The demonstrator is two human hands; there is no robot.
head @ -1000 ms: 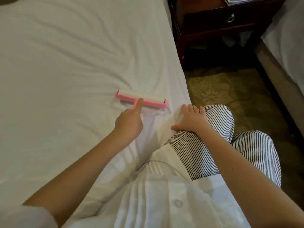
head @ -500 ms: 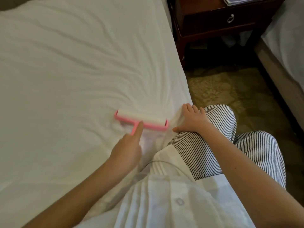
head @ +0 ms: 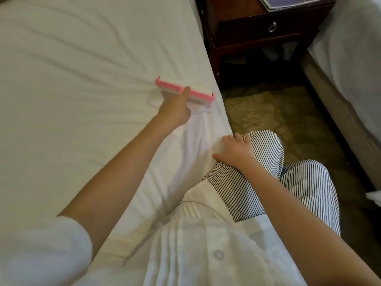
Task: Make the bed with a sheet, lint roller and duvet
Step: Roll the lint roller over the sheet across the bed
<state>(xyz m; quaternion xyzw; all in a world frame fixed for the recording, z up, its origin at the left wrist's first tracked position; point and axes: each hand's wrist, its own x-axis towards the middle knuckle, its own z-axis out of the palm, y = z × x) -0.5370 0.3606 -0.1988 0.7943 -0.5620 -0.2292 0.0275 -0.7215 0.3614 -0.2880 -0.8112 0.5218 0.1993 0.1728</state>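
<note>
A white sheet [head: 82, 89] covers the bed, with wrinkles fanning out from the roller. The pink lint roller [head: 198, 93] with its white roll lies flat on the sheet near the bed's right edge. My left hand [head: 175, 110] is closed around its pink handle, index finger stretched along it. My right hand [head: 235, 150] rests flat with fingers spread on the sheet at the bed's edge, beside my striped trouser knee. No duvet is in view.
A dark wooden nightstand [head: 257, 32] with a ring-pull drawer stands right of the bed. Patterned carpet [head: 268, 120] lies between this bed and a second white bed [head: 350, 58] at the far right. My striped-trousered knee [head: 263, 162] rests on the mattress edge.
My left hand has pushed the lint roller forward and to the right along the sheet, after pulling it back half a second ago. My right hand has stayed on the bed's edge.
</note>
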